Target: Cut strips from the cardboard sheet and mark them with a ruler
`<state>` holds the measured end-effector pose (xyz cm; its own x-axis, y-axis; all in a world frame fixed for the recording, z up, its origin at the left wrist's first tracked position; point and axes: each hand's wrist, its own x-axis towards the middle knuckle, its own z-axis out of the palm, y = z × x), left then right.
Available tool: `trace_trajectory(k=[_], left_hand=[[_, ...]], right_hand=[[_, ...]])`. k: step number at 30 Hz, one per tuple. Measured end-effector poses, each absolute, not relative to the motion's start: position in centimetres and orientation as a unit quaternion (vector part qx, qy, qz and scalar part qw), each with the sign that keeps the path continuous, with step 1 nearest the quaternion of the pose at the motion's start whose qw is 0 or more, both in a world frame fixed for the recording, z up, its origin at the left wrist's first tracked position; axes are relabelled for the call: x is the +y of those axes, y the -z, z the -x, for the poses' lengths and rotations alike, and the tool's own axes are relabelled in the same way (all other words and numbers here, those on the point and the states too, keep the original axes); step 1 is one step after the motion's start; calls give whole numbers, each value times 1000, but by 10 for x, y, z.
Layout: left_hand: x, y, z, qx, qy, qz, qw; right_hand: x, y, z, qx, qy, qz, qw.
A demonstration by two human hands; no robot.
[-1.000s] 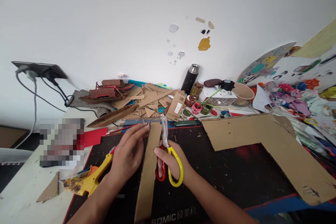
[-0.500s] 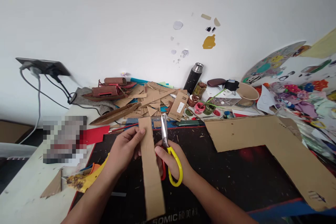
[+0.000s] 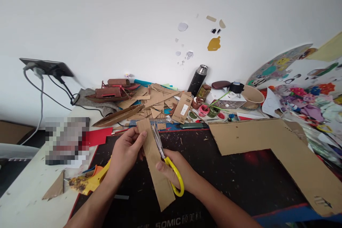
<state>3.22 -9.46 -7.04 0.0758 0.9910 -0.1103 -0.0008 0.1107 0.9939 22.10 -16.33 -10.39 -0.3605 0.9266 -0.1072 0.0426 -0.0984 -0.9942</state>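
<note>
Pinched between the thumb and fingers of my left hand [image 3: 128, 148] is a long cardboard strip [image 3: 156, 164], gripped near its far end. The strip slants from upper left down to the right above the dark mat [image 3: 227, 181]. My right hand [image 3: 177, 169] is closed round the yellow handle of a pair of scissors [image 3: 176, 178]. Their metal blades point away and to the left, lying along the strip's right edge. The right thumb reaches over the strip and hides part of it. The other scissor handle is out of sight.
A large L-shaped cardboard piece [image 3: 245, 137] lies at the right. Cardboard scraps [image 3: 157, 99], small model boats [image 3: 110, 92], open paint jars [image 3: 203, 109] and a black thermos [image 3: 197, 79] stand along the wall. A yellow glue gun [image 3: 88, 181] lies at the left.
The strip has tilted, its near end swinging right and up. The scissors have turned and moved left, so the blades are now against the strip's right edge.
</note>
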Motion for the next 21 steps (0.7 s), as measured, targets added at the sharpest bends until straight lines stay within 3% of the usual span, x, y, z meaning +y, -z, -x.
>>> trace_trajectory(k=[15,21], left_hand=[[-99,70,-30,517,-456,-498,525],[-100,68,-28,521,-474,-491,513]], right_hand=[[-159,101,-213,-638,-494,498,318],[-161,101,-213,-628,-509,500,312]])
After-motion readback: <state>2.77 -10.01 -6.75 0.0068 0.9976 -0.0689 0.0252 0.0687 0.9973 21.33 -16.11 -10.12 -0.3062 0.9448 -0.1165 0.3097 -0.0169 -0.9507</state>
